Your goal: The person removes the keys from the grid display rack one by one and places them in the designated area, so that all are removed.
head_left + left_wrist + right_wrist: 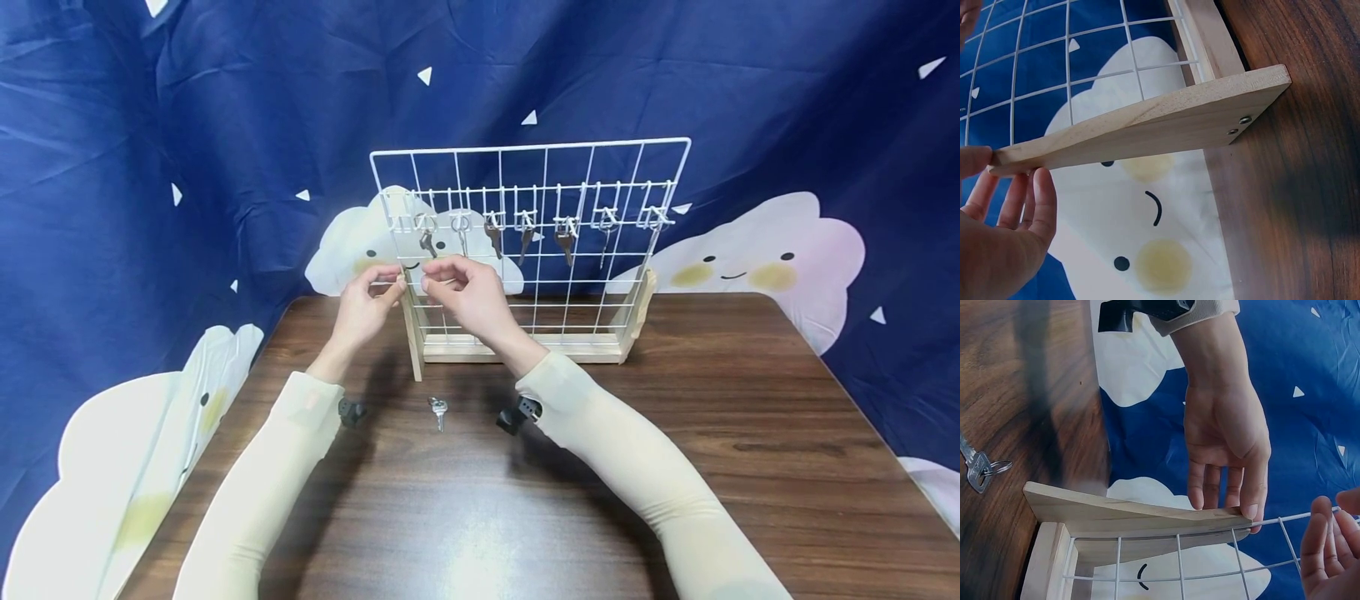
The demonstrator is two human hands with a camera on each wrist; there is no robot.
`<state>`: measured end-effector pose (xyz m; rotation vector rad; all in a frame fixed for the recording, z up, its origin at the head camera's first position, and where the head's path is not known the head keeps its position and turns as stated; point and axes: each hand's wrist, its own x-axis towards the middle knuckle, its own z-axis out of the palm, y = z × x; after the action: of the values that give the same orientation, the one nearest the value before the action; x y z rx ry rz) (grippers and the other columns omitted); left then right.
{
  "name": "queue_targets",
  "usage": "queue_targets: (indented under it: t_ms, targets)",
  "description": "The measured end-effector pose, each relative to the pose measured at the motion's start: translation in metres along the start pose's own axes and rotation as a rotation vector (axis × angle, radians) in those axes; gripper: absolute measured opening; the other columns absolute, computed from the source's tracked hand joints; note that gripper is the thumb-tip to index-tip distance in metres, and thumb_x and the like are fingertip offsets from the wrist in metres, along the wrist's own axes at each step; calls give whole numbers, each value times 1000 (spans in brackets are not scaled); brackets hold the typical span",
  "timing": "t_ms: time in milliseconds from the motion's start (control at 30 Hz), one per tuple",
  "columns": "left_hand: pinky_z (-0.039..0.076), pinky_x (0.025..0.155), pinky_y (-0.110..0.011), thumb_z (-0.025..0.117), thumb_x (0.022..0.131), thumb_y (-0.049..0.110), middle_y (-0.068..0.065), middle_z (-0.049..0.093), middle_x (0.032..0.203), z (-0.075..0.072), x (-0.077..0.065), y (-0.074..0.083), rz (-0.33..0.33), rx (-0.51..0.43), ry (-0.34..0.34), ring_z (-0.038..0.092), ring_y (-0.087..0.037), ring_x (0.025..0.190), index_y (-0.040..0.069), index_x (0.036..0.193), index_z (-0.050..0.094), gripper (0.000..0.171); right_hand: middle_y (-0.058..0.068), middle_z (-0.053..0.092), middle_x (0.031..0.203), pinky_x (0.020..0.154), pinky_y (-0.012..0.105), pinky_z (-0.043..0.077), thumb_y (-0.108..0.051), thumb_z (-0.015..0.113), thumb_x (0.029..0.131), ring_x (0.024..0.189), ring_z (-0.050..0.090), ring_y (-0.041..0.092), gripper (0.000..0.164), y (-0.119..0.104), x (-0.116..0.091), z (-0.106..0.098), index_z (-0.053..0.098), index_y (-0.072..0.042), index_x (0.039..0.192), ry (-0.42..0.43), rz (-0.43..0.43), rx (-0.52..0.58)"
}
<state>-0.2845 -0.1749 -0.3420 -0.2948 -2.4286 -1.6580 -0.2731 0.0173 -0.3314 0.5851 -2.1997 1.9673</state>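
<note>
My left hand point(364, 310) pinches the upper end of the wooden side board point(1147, 128) of a white wire grid rack point(545, 148). In the left wrist view the thumb lies on one face of the board, the fingers on the other. My right hand point(472, 298) is just right of it, in front of the grid, fingers loosely bent and no object visible in them. In the right wrist view its fingertips point(1319, 506) overlap the grid's edge wire. Silver and brown keys hang on the rack's hooks, including a brown key point(565, 239). A silver key point(438, 410) with a ring lies on the table.
The rack stands on a wooden base point(558, 352) near the back of the brown table point(712, 433). Behind it hangs a blue curtain point(300, 100) with clouds and white triangles. Black wrist cameras show below both cuffs.
</note>
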Motion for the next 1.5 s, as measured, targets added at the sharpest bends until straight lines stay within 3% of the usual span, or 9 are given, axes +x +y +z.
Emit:
queue_targets:
  t_ms: [300,600,1033,1200,1433,1500]
  targets:
    - [59,74,-11,64,95,5,-29,63,124,0,-2,2,15,12,10,67,-45,106,-8,127,59,35,15,74,110,61,23,62,-12,71,91,84,72,41,27,1,9,3,69,-7,117,76,-29,52]
    - [60,74,-11,64,95,5,-29,64,122,0,-4,5,45,30,17,67,-42,102,-9,126,60,34,9,70,122,53,24,61,-12,71,91,68,71,11,31,0,14,4,67,-9,122,143,-28,72]
    - [60,74,-11,64,95,7,-29,63,123,0,0,-1,30,14,13,67,-41,103,-9,127,59,36,3,69,129,54,24,60,-16,70,93,76,75,17,31,-3,18,8,66,-14,124,181,16,27]
    - [60,74,-11,64,95,6,-29,63,122,1,0,-3,38,5,13,67,-43,103,-10,127,59,35,5,71,123,51,23,58,-16,69,93,71,73,16,30,-2,19,8,65,-14,123,177,14,23]
    - [59,73,-10,64,95,6,-30,63,123,0,0,-3,34,10,15,66,-44,105,-9,127,59,36,8,73,113,52,31,59,-15,70,92,69,72,18,31,0,20,9,65,-12,123,181,10,25]
    - [59,73,-10,64,95,6,-30,63,123,0,0,-3,38,8,16,66,-43,105,-10,127,59,36,8,73,112,50,26,57,-16,71,92,68,72,19,31,0,21,9,65,-13,123,184,12,23]
